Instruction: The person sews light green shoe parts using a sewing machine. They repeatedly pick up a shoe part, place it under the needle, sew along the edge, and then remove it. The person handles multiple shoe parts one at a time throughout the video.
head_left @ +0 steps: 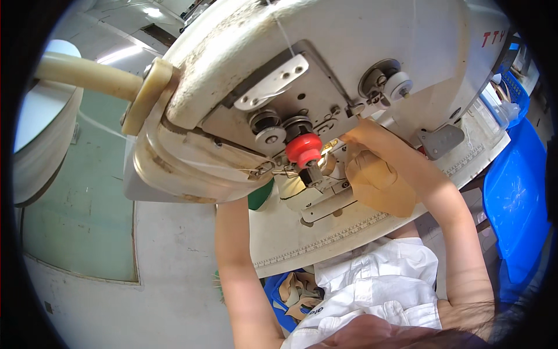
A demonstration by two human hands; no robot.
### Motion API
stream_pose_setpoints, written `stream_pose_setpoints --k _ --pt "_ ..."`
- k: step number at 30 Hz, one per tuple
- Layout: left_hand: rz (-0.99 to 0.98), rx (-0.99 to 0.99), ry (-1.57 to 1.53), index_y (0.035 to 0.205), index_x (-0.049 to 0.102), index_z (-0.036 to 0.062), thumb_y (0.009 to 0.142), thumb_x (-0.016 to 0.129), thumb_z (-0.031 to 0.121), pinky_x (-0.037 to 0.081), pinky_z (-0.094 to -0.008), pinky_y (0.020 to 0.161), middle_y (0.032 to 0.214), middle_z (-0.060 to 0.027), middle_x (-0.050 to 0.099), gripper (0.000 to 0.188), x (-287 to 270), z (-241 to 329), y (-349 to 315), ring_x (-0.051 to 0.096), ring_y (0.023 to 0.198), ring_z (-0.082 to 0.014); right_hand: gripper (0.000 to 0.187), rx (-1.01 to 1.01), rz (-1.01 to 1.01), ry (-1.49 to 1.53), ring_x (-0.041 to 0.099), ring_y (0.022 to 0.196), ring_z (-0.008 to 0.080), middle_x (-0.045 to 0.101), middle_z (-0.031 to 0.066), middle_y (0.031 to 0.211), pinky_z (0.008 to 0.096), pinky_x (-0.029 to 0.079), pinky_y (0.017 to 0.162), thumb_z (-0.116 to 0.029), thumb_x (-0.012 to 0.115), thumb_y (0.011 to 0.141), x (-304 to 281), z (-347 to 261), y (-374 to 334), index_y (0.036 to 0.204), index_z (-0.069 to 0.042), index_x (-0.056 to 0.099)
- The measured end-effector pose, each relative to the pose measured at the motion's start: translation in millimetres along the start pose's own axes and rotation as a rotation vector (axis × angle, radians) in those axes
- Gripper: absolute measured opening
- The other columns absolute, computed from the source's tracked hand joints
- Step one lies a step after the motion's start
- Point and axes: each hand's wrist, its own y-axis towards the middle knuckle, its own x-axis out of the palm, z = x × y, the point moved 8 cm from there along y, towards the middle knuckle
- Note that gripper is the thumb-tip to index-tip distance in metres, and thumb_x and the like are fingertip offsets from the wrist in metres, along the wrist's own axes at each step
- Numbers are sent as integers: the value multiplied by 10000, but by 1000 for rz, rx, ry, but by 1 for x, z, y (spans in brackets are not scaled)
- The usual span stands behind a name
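A large white sewing machine fills the upper half of the view, with a red knob on its face. My left forearm rises past the machine's head, which hides the left hand. My right hand reaches in beside the needle area, its fingers mostly hidden behind machine parts. Just below it lies a tan sheet piece, perhaps leather, with a curved outline on it; whether the hand grips it cannot be made out. A lamp lights the metal work plate.
A ruler strip runs along the table's front edge. Blue plastic stands at the right. Under the table, a blue bin holds tan scraps. A cream rod juts out at the left. A green object sits behind the machine head.
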Motion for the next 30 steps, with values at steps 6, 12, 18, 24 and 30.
stream_pose_setpoints --k 6,12,18,24,30 --pt "-52 -179 -178 1126 513 -64 878 539 103 464 -296 869 1098 -104 601 300 -8 -36 -90 585 979 -204 238 32 28 87 397 587 30 458 -52 629 191 324 550 -221 535 916 12 29 -68 971 -24 656" --pt "-438 -114 182 1157 532 -33 859 609 162 454 -289 842 1080 -76 607 364 90 -16 -179 566 970 -151 271 -140 30 76 478 784 50 595 18 869 192 377 677 -216 564 909 71 34 -95 1107 -38 619" --pt "-243 -209 -150 1065 598 -31 777 702 93 449 -236 793 995 -61 636 330 106 6 -187 584 868 -99 208 -193 36 36 421 704 57 523 2 802 206 349 627 -200 595 889 88 32 -90 960 -7 628" --pt "-184 -172 -146 1030 620 -24 794 691 102 457 -225 755 964 -56 644 277 111 20 -193 587 841 -90 200 -260 66 81 365 619 37 489 -22 693 222 308 528 -200 617 877 92 15 -95 837 -4 624" --pt "-143 -240 -237 1037 600 -34 809 675 104 466 -225 716 946 -56 636 276 119 27 -198 586 815 -89 222 -156 144 -3 336 547 19 450 -45 582 215 289 464 -210 600 890 88 3 -106 828 2 619"
